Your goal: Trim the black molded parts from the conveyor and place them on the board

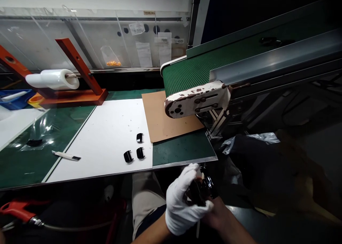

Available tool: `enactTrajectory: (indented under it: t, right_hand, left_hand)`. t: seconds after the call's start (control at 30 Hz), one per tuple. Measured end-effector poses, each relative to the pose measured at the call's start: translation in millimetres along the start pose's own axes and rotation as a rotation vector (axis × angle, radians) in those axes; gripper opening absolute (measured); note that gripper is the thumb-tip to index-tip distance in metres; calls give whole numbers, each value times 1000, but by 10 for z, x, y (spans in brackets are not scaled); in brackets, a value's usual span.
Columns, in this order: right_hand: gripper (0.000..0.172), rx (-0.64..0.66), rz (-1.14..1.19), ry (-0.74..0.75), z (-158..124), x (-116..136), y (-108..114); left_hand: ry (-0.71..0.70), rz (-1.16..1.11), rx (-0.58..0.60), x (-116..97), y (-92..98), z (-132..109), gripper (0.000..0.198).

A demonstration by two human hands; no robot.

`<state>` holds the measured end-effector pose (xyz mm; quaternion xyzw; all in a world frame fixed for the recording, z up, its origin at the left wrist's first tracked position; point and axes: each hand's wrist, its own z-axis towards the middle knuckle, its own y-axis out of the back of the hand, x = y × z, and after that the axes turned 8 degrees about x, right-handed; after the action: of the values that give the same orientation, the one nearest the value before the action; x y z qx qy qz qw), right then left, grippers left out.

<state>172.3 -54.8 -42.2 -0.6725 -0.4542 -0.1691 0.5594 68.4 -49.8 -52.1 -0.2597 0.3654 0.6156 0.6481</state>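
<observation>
My left hand, in a white glove, grips a glossy black part just below the front edge of the bench. My right hand, bare and in shadow, holds the same part from the right and below, so its shape is partly hidden. A thin white stick shows below the hands. Farther off, on a white board, lie several small black pieces. A utility knife rests on the board's left side.
A brown cardboard sheet lies under the end of a green conveyor belt. At left stand a white film roll on an orange stand and a blue tray. A red air gun lies low at left.
</observation>
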Motion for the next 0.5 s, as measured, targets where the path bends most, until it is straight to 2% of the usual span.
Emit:
enactTrajectory:
  t: [0.1,0.17,0.37,0.5]
  right_hand:
    - [36,-8,43,12,34,13,76]
    - [37,-22,55,48,51,65,145]
    - [39,-43,-18,104,29,198,260]
    - [43,-98,-41,60,-65,160,216]
  left_hand:
    - [3,104,51,-19,89,27,60]
    - [32,198,127,-76,150,94,57]
    - [323,258,565,-273,320,372,30]
    - [428,224,686,-322,406,418,29]
